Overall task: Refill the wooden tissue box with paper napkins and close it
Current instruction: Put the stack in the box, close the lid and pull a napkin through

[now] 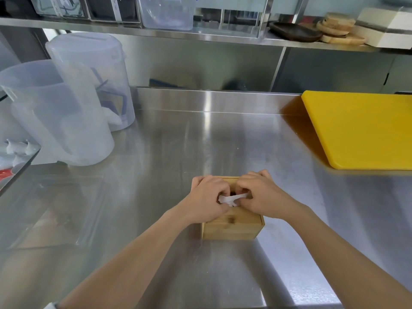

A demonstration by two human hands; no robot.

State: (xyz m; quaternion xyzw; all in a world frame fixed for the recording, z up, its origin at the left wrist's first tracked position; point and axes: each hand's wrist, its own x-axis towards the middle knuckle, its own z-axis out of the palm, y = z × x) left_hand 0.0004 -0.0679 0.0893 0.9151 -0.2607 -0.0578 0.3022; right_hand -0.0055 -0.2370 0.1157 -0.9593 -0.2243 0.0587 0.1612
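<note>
A small wooden tissue box (233, 228) stands on the steel counter, its lid on top and mostly covered by my hands. A twisted strip of white paper napkin (231, 198) sticks up out of the slot in the lid. My left hand (206, 198) rests on the box's left top and pinches the napkin's left end. On the right top lies my right hand (259, 196), whose fingertips pinch the napkin's other end. The inside of the box is hidden.
Two translucent plastic jugs (60, 112) stand at the back left. A yellow cutting board (361, 128) lies at the right. A clear plastic sheet (58, 210) lies flat on the counter to the left of the box. A steel shelf (200, 34) overhead carries containers and wooden plates.
</note>
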